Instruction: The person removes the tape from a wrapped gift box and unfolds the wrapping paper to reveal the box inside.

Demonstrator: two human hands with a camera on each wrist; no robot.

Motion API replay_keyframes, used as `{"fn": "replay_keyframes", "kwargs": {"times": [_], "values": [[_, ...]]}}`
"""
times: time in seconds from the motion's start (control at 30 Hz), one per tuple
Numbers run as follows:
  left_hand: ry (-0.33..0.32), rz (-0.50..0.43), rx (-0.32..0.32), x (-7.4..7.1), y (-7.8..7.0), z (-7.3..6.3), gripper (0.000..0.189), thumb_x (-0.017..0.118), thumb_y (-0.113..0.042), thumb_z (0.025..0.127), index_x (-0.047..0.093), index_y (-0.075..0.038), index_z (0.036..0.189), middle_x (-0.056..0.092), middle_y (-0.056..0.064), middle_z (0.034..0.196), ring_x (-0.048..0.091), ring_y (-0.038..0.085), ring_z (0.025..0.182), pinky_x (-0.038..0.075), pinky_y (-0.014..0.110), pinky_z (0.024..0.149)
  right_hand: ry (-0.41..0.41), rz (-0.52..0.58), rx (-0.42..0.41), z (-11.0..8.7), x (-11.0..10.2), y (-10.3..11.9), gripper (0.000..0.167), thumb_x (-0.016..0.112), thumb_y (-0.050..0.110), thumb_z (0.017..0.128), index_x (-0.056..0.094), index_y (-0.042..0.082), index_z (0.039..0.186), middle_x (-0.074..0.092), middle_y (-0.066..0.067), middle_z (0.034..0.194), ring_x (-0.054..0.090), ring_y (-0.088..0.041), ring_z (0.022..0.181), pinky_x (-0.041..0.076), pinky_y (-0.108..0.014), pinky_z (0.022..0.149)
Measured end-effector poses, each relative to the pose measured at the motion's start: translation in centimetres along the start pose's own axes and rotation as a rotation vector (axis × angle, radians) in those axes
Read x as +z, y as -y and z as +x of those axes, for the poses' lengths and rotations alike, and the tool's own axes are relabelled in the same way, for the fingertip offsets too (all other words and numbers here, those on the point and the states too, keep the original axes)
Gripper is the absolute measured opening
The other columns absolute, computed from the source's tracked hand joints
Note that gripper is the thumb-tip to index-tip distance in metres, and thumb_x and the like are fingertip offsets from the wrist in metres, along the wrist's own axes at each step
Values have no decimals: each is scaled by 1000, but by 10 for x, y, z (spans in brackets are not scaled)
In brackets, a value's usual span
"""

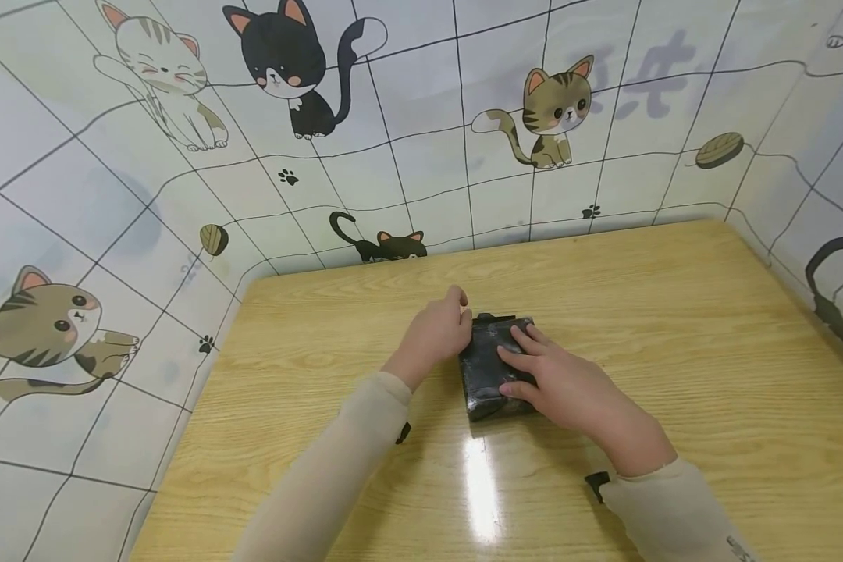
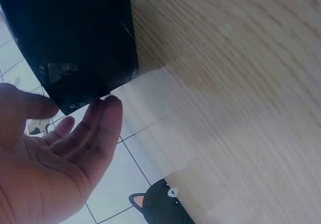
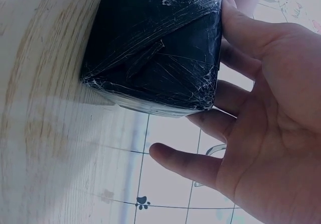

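A box-shaped package [image 1: 488, 363] wrapped in black plastic lies on the wooden table in front of me. Creased, glossy film and a folded flap show on its near end [image 3: 165, 73] in the right wrist view. My left hand [image 1: 437, 332] is at the far left corner, its fingers curled and its thumb against the side. In the left wrist view the fingertips [image 2: 111, 106] meet the package's end edge. My right hand [image 1: 569, 382] rests across the top from the right, fingers spread. The package hides part of the left fingers.
The wooden table [image 1: 309, 343] extends around the package on all sides. Behind it and to both sides rise white walls [image 1: 421, 172] with a grid and cartoon cats. A small black piece [image 1: 597, 485] sticks out by the right sleeve cuff.
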State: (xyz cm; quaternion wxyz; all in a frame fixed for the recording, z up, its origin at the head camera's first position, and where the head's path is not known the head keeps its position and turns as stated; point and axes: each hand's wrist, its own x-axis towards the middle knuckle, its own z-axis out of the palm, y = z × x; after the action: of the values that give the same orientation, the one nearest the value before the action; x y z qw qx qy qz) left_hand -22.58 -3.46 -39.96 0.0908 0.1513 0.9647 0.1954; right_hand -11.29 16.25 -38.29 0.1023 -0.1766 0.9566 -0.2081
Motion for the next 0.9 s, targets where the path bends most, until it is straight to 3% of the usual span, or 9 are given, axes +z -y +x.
{"fn": "replay_keyframes", "kwargs": {"times": [0.23, 0.47, 0.57, 0.7, 0.9], "values": [[55, 69, 63, -1, -4, -10, 35, 51, -41, 113, 70, -15, 128, 75, 1, 105, 66, 16, 81, 54, 33, 73, -16, -2, -8, 0, 1, 0, 63, 66, 47, 104, 53, 16, 158, 31, -19, 174, 26, -45, 162, 54, -63, 104], [116, 70, 111, 1, -6, -15, 50, 50, -48, 112, 65, -14, 145, 74, 8, 136, 74, 20, 114, 59, 39, 96, -27, 12, -7, 0, 4, 0, 64, 66, 46, 104, 52, 16, 159, 30, -20, 174, 26, -47, 161, 51, -67, 105], [116, 49, 117, 2, -6, -16, 50, 51, -46, 112, 65, -13, 146, 73, 8, 138, 73, 20, 118, 58, 38, 99, -52, 30, -1, -1, 6, -1, 63, 68, 45, 103, 53, 16, 158, 31, -19, 174, 27, -47, 161, 49, -68, 107], [108, 62, 120, 3, -5, -20, 47, 52, -46, 112, 68, -12, 141, 75, 7, 133, 73, 20, 115, 58, 37, 96, -99, 41, -13, -2, 9, -3, 62, 71, 41, 102, 56, 16, 156, 33, -20, 173, 29, -48, 160, 46, -68, 111], [79, 54, 96, 4, -3, -35, 43, 53, -44, 111, 71, -8, 126, 77, 8, 102, 69, 19, 84, 54, 34, 74, -125, 46, 36, -7, 7, -10, 73, 72, 43, 101, 45, 16, 163, 28, -23, 174, 37, -53, 154, 48, -69, 109]]}}
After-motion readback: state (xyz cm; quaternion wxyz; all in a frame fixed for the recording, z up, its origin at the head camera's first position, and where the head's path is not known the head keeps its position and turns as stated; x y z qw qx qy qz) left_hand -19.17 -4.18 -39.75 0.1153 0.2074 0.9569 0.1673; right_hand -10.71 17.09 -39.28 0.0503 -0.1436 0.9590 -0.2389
